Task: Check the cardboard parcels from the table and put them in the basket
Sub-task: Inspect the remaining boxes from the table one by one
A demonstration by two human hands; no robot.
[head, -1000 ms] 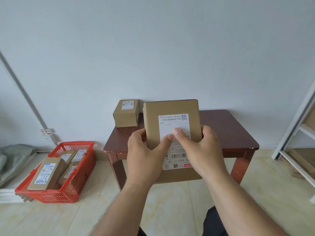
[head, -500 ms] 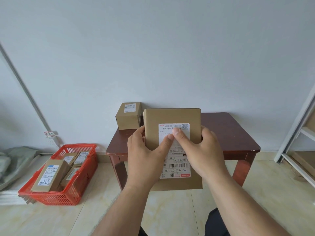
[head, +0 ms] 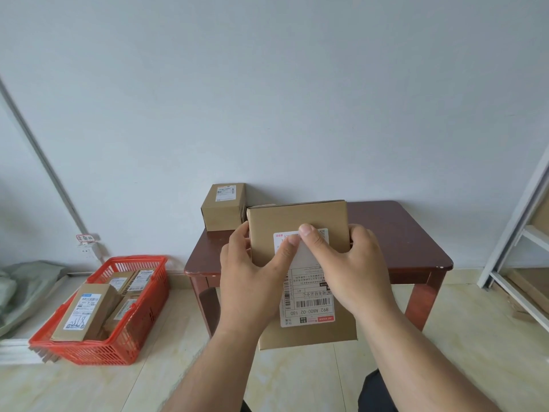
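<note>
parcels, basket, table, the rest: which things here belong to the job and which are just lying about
Job: held parcel, left hand, right hand, small parcel, table, red basket.
Lying about: grey bags, white shelf frame, wall socket.

The white shipping label (head: 307, 292) on the held cardboard parcel (head: 300, 221) faces the camera upside down, and one line reads clearly: "892 A800-02 180", with a lone "41" above it. Barcodes and small print sit there too, too fine to read. Labels on the table parcel (head: 222, 208), the basket parcels (head: 86, 310) and the wall tag (head: 85, 238) stay illegible.
</note>
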